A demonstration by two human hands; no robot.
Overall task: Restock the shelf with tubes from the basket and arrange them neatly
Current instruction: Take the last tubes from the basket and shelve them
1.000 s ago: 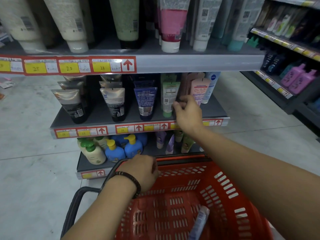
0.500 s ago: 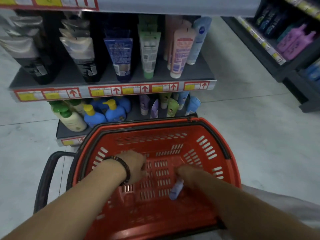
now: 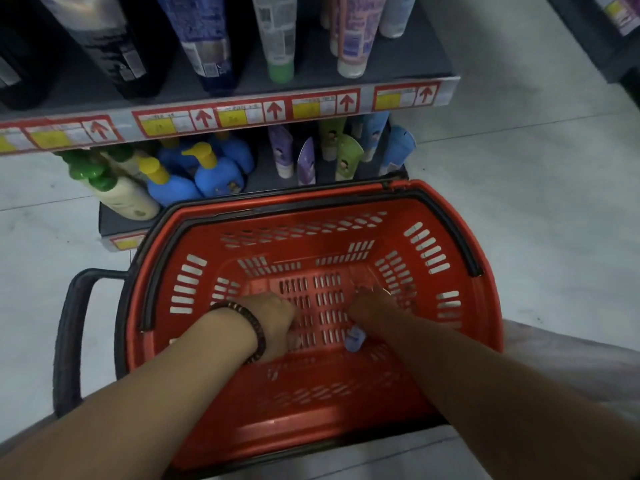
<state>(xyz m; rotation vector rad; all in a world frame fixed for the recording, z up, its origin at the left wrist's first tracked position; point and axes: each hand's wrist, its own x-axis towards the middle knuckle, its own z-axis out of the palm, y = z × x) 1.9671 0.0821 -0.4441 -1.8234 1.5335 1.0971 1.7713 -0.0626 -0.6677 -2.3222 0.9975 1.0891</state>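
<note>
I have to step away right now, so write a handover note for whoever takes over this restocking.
Left hand: down inside the red plastic basket, fingers hidden.
Right hand: over the small lilac tube on the basket floor; grip unclear.
Done: tubes stand cap-down on the dark grey shelf.
Left: lift that tube, the only one seen in the basket, shelve it, straighten the rows.

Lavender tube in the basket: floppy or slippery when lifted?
Probably light: the lavender tube looks small beside the right hand. Likely soft plastic like the shelf tubes, so may flex. Its rounded end may let it roll in the basket.
</note>
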